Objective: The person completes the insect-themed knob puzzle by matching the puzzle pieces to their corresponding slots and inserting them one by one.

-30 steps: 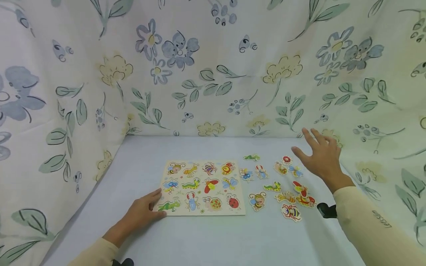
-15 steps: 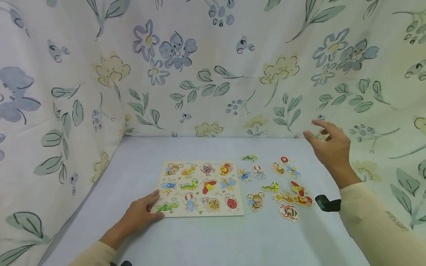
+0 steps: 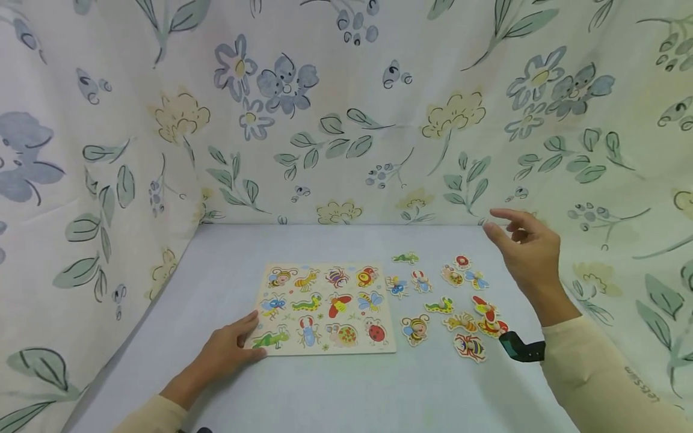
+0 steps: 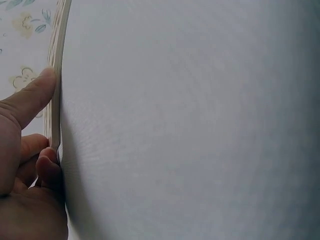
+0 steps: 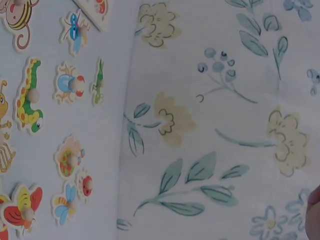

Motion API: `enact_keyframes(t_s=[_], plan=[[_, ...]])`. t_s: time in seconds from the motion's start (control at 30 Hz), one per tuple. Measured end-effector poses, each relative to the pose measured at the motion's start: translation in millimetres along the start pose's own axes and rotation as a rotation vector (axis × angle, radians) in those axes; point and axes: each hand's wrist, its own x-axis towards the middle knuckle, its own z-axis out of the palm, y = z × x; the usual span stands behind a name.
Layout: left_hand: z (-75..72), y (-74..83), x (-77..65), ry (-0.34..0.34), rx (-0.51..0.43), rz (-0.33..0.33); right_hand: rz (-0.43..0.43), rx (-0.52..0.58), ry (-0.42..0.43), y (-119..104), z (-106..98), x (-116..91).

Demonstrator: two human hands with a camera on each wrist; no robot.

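A wooden peg puzzle board [image 3: 325, 288] printed with insects lies on the white table. My left hand [image 3: 227, 346] holds its near left corner, thumb along the front edge and fingers at the left side. In the left wrist view the thumb [image 4: 37, 97] lies against the board's edge [image 4: 56, 110]. My right hand [image 3: 530, 255] is raised above the table's right side, beyond the loose pieces, thumb and index finger apart and nothing between them. Loose pieces include a bee [image 3: 415, 330], a spider [image 3: 470, 347], a caterpillar [image 5: 30, 97] with a peg and a grasshopper [image 3: 405, 258].
More loose insect pieces lie right of the board, among them a stag beetle [image 3: 421, 281], a snail [image 3: 452, 275] and a dragonfly [image 3: 477, 279]. Two red-winged pieces [image 3: 491, 326] overlap. A floral curtain [image 3: 335, 150] stands behind the table [image 3: 303, 391] and along both sides.
My right hand has drawn back slightly to the right, and its fingers have bent from spread to partly curled. The left hand stays at the board's corner.
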Motion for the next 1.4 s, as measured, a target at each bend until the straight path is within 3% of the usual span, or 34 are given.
enact_keyframes(t_s=[0.63, 0.93, 1.2, 1.4], plan=[[-2.6, -0.5, -2.9, -0.023, -0.047, -0.028, 0.089, 0.166, -0.162, 26, 46, -68], [-0.3, -1.8, -3.3, 0.001, -0.058, -0.014, 0.167, 0.277, -0.246, 38, 64, -97], [1.5, -0.4, -2.6, -0.004, -0.050, -0.043, 0.276, 0.252, -0.372, 50, 78, -119], [2.6, 0.6, -1.2, 0.001, -0.045, -0.054, 0.301, 0.220, -0.441, 57, 84, -127]])
